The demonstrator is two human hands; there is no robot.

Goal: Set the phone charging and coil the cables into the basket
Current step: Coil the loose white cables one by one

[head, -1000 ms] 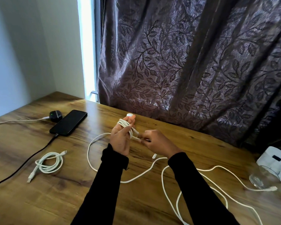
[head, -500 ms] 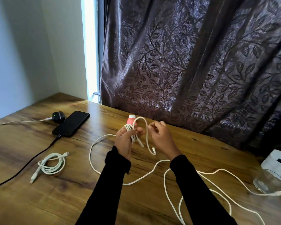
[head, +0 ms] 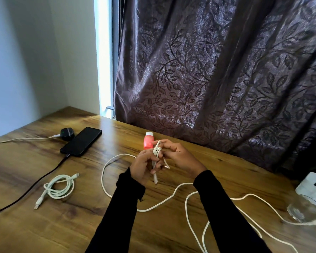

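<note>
While both hands worked at the desk's middle: a wooden desk (head: 91, 223) stood against a leaf-patterned curtain (head: 217, 73).
Far left edge: a white lead ran in to a small black case (head: 67, 133) showing a green light.
Phone: a black phone (head: 81, 141) lay face up near the back left corner, just beside the case, with a black cable (head: 27, 190) plugged into its near end and trailing off the left edge.
Coiled cable: a white coiled cable (head: 59, 187) lay flat toward the front left, apart from the phone.
Left hand: the left hand (head: 143, 168) was curled round a small bundle of white cable (head: 156, 152), one plug end hanging below the fingers.
Pink item: a pink and white item (head: 148, 141) rose just behind the left hand; whether it was held could not be told.
Right hand: the right hand (head: 179, 156) pinched a loop of the same cable at the bundle.
Loose cable: the remaining length (head: 171, 195) sprawled across the desk toward the right edge.
Right edge: a clear glass (head: 303, 209) sat beside a white box (head: 314, 189).
</note>
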